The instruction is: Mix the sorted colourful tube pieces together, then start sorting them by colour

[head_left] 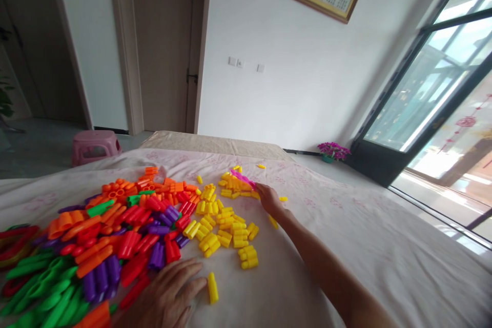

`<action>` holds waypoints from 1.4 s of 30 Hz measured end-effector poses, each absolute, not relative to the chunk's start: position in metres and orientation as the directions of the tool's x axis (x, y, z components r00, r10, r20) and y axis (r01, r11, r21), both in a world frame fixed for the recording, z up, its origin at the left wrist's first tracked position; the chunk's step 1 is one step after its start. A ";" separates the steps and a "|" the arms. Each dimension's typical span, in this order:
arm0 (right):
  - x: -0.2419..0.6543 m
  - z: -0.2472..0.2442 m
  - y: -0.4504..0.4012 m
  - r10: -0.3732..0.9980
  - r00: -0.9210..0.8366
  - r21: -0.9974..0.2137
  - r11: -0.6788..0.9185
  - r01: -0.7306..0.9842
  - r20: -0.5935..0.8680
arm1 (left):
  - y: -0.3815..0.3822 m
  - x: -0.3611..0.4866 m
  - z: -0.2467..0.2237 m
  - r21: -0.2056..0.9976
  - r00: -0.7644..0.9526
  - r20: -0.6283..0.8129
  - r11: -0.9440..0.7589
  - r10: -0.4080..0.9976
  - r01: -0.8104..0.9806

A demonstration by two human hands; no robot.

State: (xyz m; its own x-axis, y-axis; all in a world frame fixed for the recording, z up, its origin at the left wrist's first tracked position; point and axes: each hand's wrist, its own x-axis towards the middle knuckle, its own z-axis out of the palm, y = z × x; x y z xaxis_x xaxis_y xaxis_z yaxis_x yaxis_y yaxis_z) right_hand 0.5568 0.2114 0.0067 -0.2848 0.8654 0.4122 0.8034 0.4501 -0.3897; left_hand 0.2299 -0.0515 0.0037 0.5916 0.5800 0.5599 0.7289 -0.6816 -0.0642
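Note:
Many plastic pieces lie in a mixed heap of orange, red, purple and green (134, 215). Beside it is a looser group of yellow pieces (230, 225). My right hand (268, 199) reaches to the far end of the yellow group, its fingers closed round the near end of a slim pink object (243, 177), which is blurred and lies over orange-yellow pieces. My left hand (171, 289) rests palm down at the near edge of the heap, fingers a little apart, holding nothing visible. A single yellow piece (212, 288) lies just right of its fingertips.
A pale patterned cloth (326, 246) covers the table. Red and yellow loops (17, 246) lie at the left edge. Beyond the table are a pink stool (95, 146), a potted magenta plant (333, 150), a door and a glass door on the right.

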 end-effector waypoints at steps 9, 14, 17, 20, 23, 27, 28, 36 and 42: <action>0.590 0.038 0.260 0.878 0.306 -0.342 -0.179 0.923 0.367 | -0.052 0.228 0.005 -0.048 0.608 0.535 -0.697 0.587 0.715; 0.600 0.039 0.290 0.930 0.259 -0.283 -0.183 0.941 0.259 | -0.049 0.227 0.007 -0.084 0.645 0.479 -0.700 0.596 0.709; 0.587 0.036 0.292 0.963 0.108 -0.272 -0.038 0.961 0.246 | -0.049 0.228 0.010 -0.105 0.655 0.470 -0.699 0.592 0.707; 0.566 0.032 0.280 0.964 -0.075 -0.269 0.145 0.952 0.255 | -0.052 0.230 0.015 -0.077 0.622 0.488 -0.679 0.613 0.730; 0.546 0.026 0.256 0.893 -0.329 -0.335 0.424 0.841 0.306 | -0.055 0.231 0.019 -0.042 0.601 0.499 -0.675 0.624 0.736; 0.551 0.024 0.222 0.833 -0.342 -0.456 0.531 0.714 0.435 | -0.057 0.231 0.015 0.020 0.592 0.478 -0.682 0.648 0.731; 0.561 0.026 0.214 0.854 -0.256 -0.456 0.469 0.757 0.453 | -0.057 0.231 0.013 0.037 0.584 0.474 -0.678 0.659 0.735; 0.638 0.029 0.128 0.906 0.198 -0.216 -0.122 0.969 0.375 | -0.064 0.233 0.021 0.144 0.553 0.463 -0.674 0.693 0.724; 0.536 0.019 0.076 0.947 -0.010 -0.244 0.093 0.965 0.321 | -0.078 0.241 0.045 0.139 0.682 0.466 -0.808 0.564 0.573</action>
State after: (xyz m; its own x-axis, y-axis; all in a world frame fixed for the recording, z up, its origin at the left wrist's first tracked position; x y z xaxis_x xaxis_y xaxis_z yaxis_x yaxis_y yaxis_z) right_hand 0.5361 0.0765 0.0190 -0.0099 0.9470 0.3210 0.9652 0.0929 -0.2445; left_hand 0.2415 -0.0780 0.0453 0.6821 0.5639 0.4656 0.5729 -0.8078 0.1390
